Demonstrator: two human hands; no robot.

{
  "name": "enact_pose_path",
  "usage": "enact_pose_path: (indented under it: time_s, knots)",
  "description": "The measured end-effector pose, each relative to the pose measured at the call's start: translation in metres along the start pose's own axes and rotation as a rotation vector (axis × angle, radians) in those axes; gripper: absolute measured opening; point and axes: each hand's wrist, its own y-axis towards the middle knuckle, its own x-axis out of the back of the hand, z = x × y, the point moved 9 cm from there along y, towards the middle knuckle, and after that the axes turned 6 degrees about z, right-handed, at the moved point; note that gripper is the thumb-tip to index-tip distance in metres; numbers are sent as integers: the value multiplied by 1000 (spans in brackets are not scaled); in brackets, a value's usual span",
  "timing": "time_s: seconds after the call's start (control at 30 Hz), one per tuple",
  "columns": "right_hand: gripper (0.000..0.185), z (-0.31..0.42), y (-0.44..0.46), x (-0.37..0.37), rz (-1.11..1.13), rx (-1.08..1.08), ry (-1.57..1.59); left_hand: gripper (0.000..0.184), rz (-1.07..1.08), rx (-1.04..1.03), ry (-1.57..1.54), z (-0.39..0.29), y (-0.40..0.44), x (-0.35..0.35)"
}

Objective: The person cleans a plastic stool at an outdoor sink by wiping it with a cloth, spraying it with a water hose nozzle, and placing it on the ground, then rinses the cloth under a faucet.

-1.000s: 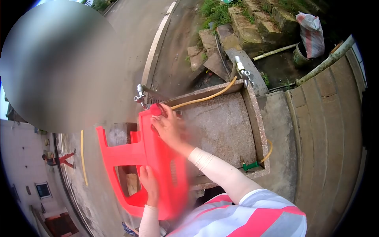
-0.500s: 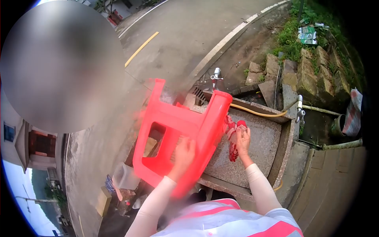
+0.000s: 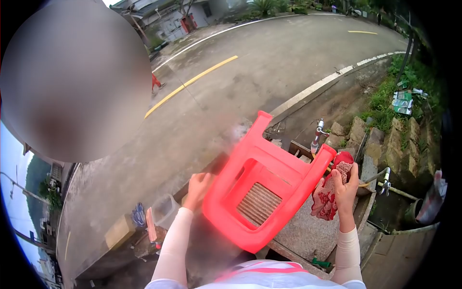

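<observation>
A red plastic stool [image 3: 288,166] is tilted over the near-left part of a stone wash basin [image 3: 308,236], its frame and legs facing me. My left hand [image 3: 198,189] is closed at the stool's left edge; its fingertips are partly hidden there. My right hand [image 3: 345,188] grips a wet-looking red and white patterned cloth [image 3: 325,198], raised above the basin beside the stool's right leg. Through the stool's opening a ribbed washboard-like surface [image 3: 259,204] shows.
Metal taps stand at the basin's far side [image 3: 317,135] and right [image 3: 385,183]. A clear plastic tub [image 3: 164,210], a blue brush-like bundle [image 3: 139,215] and a yellowish block [image 3: 120,232] lie at left. Stone blocks [image 3: 394,139] line the right. A road [image 3: 231,82] runs beyond; part of a person in red [image 3: 156,82] shows.
My left hand has moved from the stool's inner side to its left edge. The stool has turned, its frame facing me more. My right hand has lifted the cloth out of the basin.
</observation>
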Motion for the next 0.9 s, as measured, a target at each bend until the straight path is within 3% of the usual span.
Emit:
enact_pose_path:
  time_s: [0.07, 0.13, 0.17, 0.23, 0.27, 0.3, 0.37, 0.5, 0.57, 0.73, 0.9]
  knots:
    - [31, 39, 25, -21, -23, 47, 35, 46, 306, 140, -363, 2, -4, -25]
    - [39, 41, 51, -56, 38, 169, -218, 53, 585, 219, -621, -21, -23, -43]
    - [42, 30, 57, -77, 95, 198, -297, 51, 689, 266, -940, -8, -23, -68]
    - [51, -24, 50, -112, 255, 241, -516, 51, 634, 402, -1137, 10, -25, -88]
    - [62, -47, 33, -125, 357, 191, -714, 49, 652, 416, -1130, 7, -24, -90]
    - [69, -41, 16, -133, 364, 296, -977, 47, 671, 433, -1123, 4, -28, -90]
    - [68, -46, 12, -131, 277, 243, -1065, 46, 683, 440, -1065, 11, -30, -88]
    - [43, -49, 12, -136, 209, 260, -1106, 49, 689, 360, -957, 24, -24, -97]
    - [31, -44, 2, -148, 134, 363, -1163, 48, 694, 365, -1087, -15, -35, -77]
    - [31, -37, -10, -148, 49, 442, -1136, 50, 682, 262, -1031, -18, -36, -83]
    - [38, -28, -15, -107, 175, 250, -990, 43, 725, 288, -1070, -11, -46, -91]
